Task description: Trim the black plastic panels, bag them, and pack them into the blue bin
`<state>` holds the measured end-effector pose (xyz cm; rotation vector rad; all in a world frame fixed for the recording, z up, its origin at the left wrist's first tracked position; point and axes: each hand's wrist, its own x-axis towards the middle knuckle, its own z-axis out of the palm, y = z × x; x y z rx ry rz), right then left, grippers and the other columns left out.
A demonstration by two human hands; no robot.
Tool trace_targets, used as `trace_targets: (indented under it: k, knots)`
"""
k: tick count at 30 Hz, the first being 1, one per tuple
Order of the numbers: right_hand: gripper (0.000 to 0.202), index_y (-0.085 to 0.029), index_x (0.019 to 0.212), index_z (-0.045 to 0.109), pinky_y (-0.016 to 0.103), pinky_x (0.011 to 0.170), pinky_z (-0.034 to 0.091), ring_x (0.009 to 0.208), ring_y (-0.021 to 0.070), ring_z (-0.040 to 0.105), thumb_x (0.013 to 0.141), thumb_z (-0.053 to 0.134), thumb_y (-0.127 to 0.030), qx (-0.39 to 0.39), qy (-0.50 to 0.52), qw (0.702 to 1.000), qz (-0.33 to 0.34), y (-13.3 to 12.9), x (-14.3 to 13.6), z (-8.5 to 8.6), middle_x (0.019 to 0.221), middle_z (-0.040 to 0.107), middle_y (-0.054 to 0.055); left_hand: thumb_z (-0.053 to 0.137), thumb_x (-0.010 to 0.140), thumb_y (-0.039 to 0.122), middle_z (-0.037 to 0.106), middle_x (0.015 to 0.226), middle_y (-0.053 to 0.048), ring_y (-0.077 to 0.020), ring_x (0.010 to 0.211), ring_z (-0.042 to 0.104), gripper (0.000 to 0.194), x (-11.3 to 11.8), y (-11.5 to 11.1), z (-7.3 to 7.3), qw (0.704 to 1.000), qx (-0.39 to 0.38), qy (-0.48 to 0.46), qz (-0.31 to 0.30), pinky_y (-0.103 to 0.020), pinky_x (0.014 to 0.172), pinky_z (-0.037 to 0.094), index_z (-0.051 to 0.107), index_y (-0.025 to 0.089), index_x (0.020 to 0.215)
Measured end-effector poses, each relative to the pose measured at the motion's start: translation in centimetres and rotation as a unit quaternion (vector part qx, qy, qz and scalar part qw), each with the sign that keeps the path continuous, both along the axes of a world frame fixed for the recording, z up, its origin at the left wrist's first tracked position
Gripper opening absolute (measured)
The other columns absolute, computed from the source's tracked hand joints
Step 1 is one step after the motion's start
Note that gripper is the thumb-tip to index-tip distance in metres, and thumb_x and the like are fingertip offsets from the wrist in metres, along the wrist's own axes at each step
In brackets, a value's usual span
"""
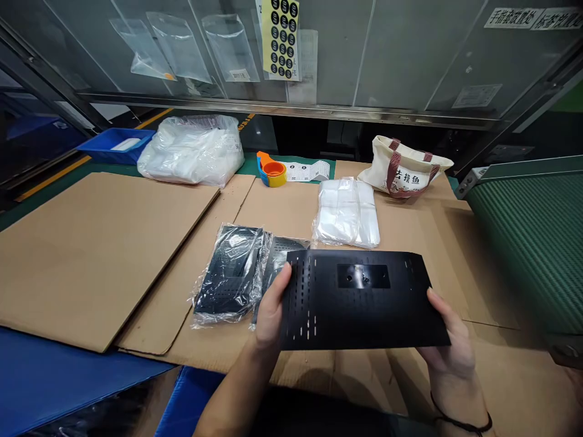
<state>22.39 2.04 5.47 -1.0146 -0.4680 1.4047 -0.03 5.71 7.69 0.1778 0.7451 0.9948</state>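
A flat black panel (364,315) with rows of slots and a glossy dark rectangle is held up over the cardboard-covered table. My left hand (272,306) grips its left edge, thumb on the near face. At the right edge, my right hand (450,334) pinches the same panel, its fingers partly hidden behind. Two clear-wrapped black packs lie to the left: one in full view (231,273), the other (285,252) partly covered by the panel and my left hand. Beyond the panel rests a stack of clear plastic bags (347,212).
Cardboard sheets (100,249) lie at the left. Behind stand a blue tray (116,142), a large plastic bundle (194,149), a colourful tape dispenser (272,171) with labels, and a cloth bag (403,167). A green conveyor (535,237) borders the right. A metal-edged panel hangs above.
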Motion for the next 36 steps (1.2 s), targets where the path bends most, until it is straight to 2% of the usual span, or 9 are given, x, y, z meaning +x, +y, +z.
trace_targets:
  k: [6, 10, 12, 14, 17, 20, 23, 29, 36]
  knots:
    - [0.029, -0.022, 0.079, 0.078, 0.044, 0.096, 0.051, 0.091, 0.0288, 0.072, 0.065, 0.079, -0.047, -0.037, -0.048, 0.998, -0.012, 0.2, 0.2, -0.9, 0.075, 0.076, 0.005, 0.066, 0.07, 0.03, 0.072, 0.066, -0.006, -0.0275, 0.091, 0.07, 0.017, 0.3, 0.0, 0.3, 0.998, -0.004, 0.062, 0.032, -0.033, 0.083, 0.056, 0.068, 0.014, 0.064]
    - [0.043, -0.023, 0.113, 0.069, 0.046, 0.098, 0.049, 0.11, 0.028, 0.064, 0.077, 0.07, -0.047, -0.018, -0.265, 0.964, -0.026, 0.4, 2.0, -1.4, 0.11, 0.072, 0.008, 0.072, 0.065, 0.032, 0.068, 0.059, -0.003, -0.0238, 0.077, 0.07, 0.019, 0.3, -0.2, 0.3, 0.992, 0.019, 0.102, 0.077, -0.029, 0.071, 0.055, 0.066, 0.014, 0.061]
    - [0.047, -0.026, 0.127, 0.059, 0.048, 0.104, 0.043, 0.118, 0.0265, 0.058, 0.084, 0.065, -0.042, 0.051, -0.443, 0.892, -0.074, 0.3, 2.4, -0.6, 0.127, 0.063, 0.008, 0.074, 0.065, 0.033, 0.066, 0.057, -0.001, -0.0184, 0.065, 0.066, 0.021, 0.1, -0.4, 0.2, 0.989, 0.032, 0.118, 0.08, -0.026, 0.062, 0.052, 0.067, 0.013, 0.063]
    - [0.042, -0.027, 0.13, 0.056, 0.048, 0.109, 0.038, 0.123, 0.0254, 0.054, 0.089, 0.06, -0.032, 0.171, -0.593, 0.782, -0.081, 0.0, 2.1, 0.8, 0.135, 0.057, 0.007, 0.076, 0.064, 0.035, 0.061, 0.053, 0.002, -0.012, 0.053, 0.058, 0.023, 0.0, -0.6, 0.1, 0.988, 0.042, 0.125, 0.077, -0.022, 0.052, 0.046, 0.067, 0.013, 0.063]
    - [0.038, -0.023, 0.13, 0.057, 0.044, 0.109, 0.039, 0.13, 0.0258, 0.046, 0.091, 0.056, -0.023, 0.368, -0.681, 0.63, 0.054, -0.1, 0.6, 3.2, 0.14, 0.051, 0.009, 0.077, 0.065, 0.036, 0.058, 0.051, 0.003, -0.0079, 0.047, 0.05, 0.025, 0.0, -1.0, 0.1, 0.989, 0.049, 0.122, 0.07, -0.019, 0.047, 0.041, 0.066, 0.014, 0.06]
    - [0.039, -0.015, 0.128, 0.056, 0.043, 0.106, 0.043, 0.133, 0.0279, 0.042, 0.092, 0.057, -0.029, 0.435, -0.696, 0.553, 0.146, 0.3, -0.8, 4.4, 0.138, 0.052, 0.015, 0.075, 0.068, 0.036, 0.058, 0.054, 0.003, -0.0081, 0.051, 0.051, 0.024, 0.2, -1.2, 0.3, 0.99, 0.04, 0.12, 0.062, -0.02, 0.051, 0.043, 0.067, 0.014, 0.064]
    - [0.043, -0.012, 0.129, 0.054, 0.047, 0.104, 0.044, 0.133, 0.0292, 0.04, 0.092, 0.056, -0.033, 0.427, -0.708, 0.542, 0.15, 0.7, -1.5, 4.5, 0.136, 0.052, 0.018, 0.075, 0.067, 0.036, 0.06, 0.056, 0.003, -0.0091, 0.054, 0.053, 0.023, 0.4, -1.2, 0.8, 0.991, 0.035, 0.117, 0.062, -0.021, 0.056, 0.045, 0.067, 0.014, 0.065]
    - [0.048, -0.018, 0.129, 0.055, 0.052, 0.104, 0.043, 0.135, 0.0323, 0.036, 0.089, 0.06, -0.043, 0.457, -0.699, 0.526, 0.162, 0.1, -3.0, 4.6, 0.141, 0.048, 0.016, 0.078, 0.06, 0.038, 0.066, 0.061, 0.001, -0.0185, 0.074, 0.065, 0.025, 1.2, -0.9, 1.3, 0.992, 0.03, 0.1, 0.067, -0.027, 0.071, 0.051, 0.071, 0.015, 0.068]
    - [0.045, -0.021, 0.126, 0.059, 0.053, 0.106, 0.039, 0.136, 0.0333, 0.035, 0.085, 0.065, -0.041, 0.45, -0.723, 0.508, 0.129, -0.1, -4.1, 4.8, 0.143, 0.048, 0.013, 0.078, 0.06, 0.041, 0.07, 0.071, -0.002, -0.0196, 0.078, 0.064, 0.03, 1.4, -1.4, 1.4, 0.988, 0.026, 0.138, 0.066, -0.027, 0.069, 0.049, 0.072, 0.015, 0.071]
